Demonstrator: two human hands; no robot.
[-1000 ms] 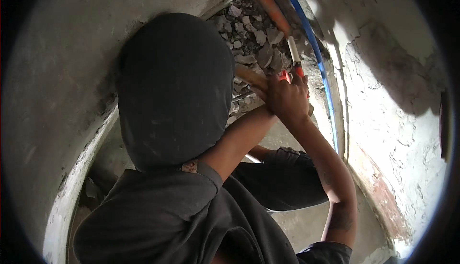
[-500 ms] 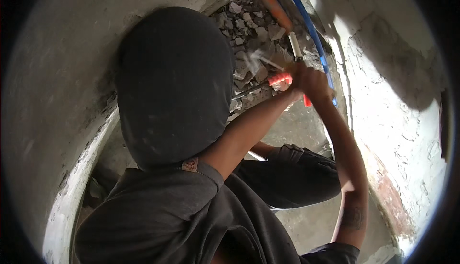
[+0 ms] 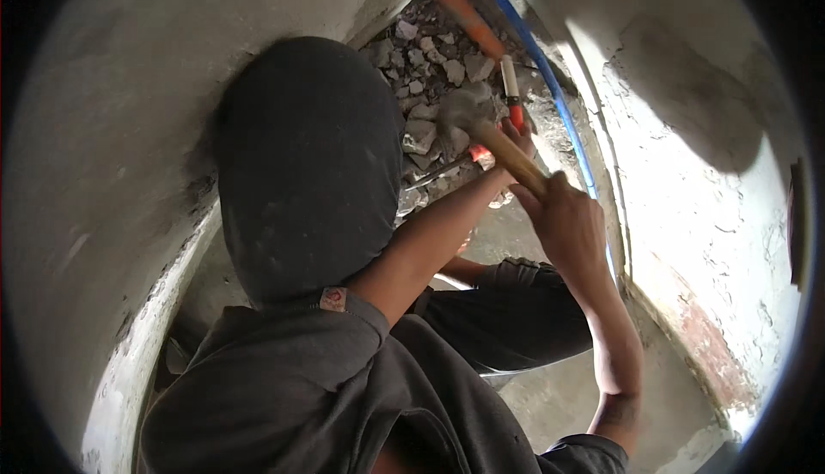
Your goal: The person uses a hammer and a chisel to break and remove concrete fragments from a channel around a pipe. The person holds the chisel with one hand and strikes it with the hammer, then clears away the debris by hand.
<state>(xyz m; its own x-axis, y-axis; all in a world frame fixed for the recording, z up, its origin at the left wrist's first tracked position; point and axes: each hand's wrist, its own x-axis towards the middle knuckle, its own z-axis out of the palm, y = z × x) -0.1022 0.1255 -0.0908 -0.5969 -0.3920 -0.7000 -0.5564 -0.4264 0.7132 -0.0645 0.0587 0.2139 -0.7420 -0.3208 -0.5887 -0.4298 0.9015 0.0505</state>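
Right hand is gripping the hammer over the rubble, left hand is clenching the chisel by the wall corner — a glancing blow is risking fingers or the blue pipe.

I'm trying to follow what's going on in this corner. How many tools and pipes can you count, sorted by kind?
Hammers: 1, hammer in the right hand
Chisels: 1, chisel by the left hand
Blue pipes: 1, blue pipe
Orange pipes: 1, orange pipe
Total: 4
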